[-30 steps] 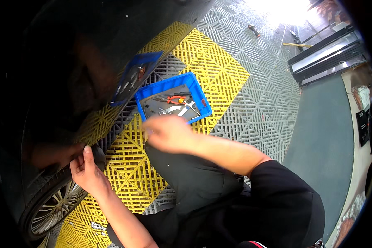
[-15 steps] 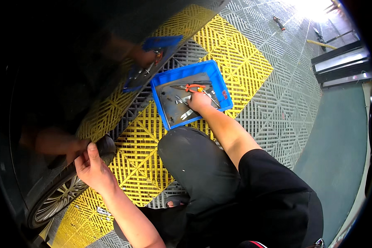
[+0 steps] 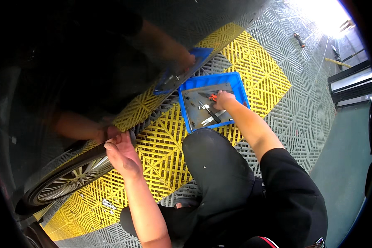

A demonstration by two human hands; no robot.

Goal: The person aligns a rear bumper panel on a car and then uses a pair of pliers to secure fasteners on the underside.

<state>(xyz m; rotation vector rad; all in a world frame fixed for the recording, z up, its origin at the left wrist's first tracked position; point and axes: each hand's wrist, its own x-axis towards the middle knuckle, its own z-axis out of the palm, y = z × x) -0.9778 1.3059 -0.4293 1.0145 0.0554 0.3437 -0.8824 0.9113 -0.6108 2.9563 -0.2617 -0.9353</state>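
Note:
My right hand (image 3: 225,100) is inside a blue plastic tray (image 3: 187,114), its fingers closed around orange-handled pliers (image 3: 213,98) that it partly hides. Next to that hand lies a tool with a black handle (image 3: 212,115), and a silver piece (image 3: 207,121) is close to it. At the left, my left hand (image 3: 127,156) is raised against the lower edge of a dark, glossy car body (image 3: 91,95), just above the wheel (image 3: 76,180). Its fingers and thumb are apart, and I see nothing in it; the fingertips are partly lost against the dark bodywork.
Yellow and grey grid tiles (image 3: 161,144) cover the floor. Small metal parts (image 3: 108,204) lie near the wheel. Farther off at the upper right is a dark-handled tool (image 3: 299,40). A black slatted rack (image 3: 351,84) stands at the right. My bent knee (image 3: 211,153) is beside the tray.
My right hand has moved onto the orange pliers, uncovering the black-handled tool. My left hand has opened its fingers more at the car's edge. The view has shifted, so everything sits farther right.

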